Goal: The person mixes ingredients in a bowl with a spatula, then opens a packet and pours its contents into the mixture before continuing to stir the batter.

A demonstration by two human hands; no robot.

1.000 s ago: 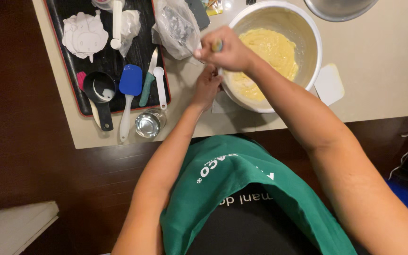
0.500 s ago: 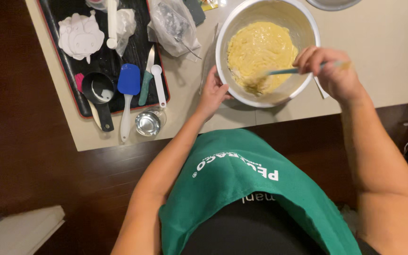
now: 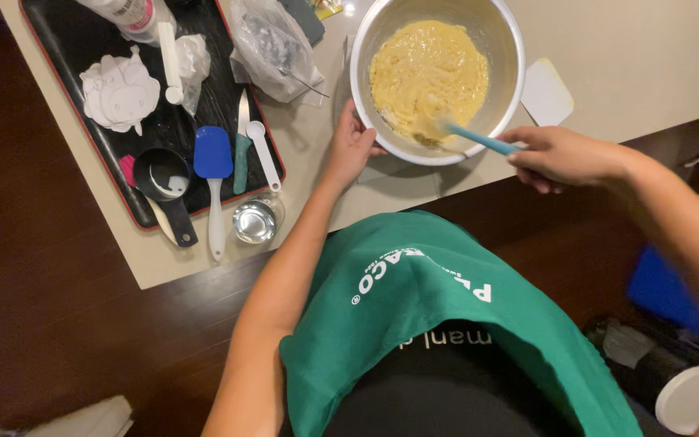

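We see a metal mixing bowl [image 3: 502, 48] of yellow batter [image 3: 430, 69] at the table's far right; a teal-handled spatula [image 3: 479, 139] leans inside it.

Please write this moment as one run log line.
left hand: steadies metal bowl | right hand: holds blue spatula in yellow batter
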